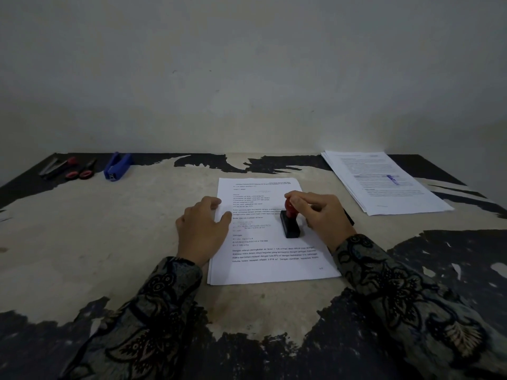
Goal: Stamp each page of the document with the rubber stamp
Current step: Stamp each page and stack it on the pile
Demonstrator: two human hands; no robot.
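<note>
Far left on the worn table [109, 242] lie scissors [68, 167] and a blue stapler [118, 167]. The left hand [201, 229] rests with loosely spread fingers on the document [271, 259]. The right hand [319, 218] grips the rubber stamp [289, 223], standing on the page. Stamped pages [384, 182] are stacked far right.

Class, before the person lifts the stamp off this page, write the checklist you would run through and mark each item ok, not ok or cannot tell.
1. Right hand grips the rubber stamp by its red knob: ok.
2. Stamp base sits on the top page: ok.
3. Left hand rests on the page's left edge to steady it: ok.
4. Stamp clear of the printed text: not ok, it sits beside the lines.
5. Ink mark printed cleanly: cannot tell, base covers it.
6. Finished pile at far right shows a blue mark: ok.
</note>
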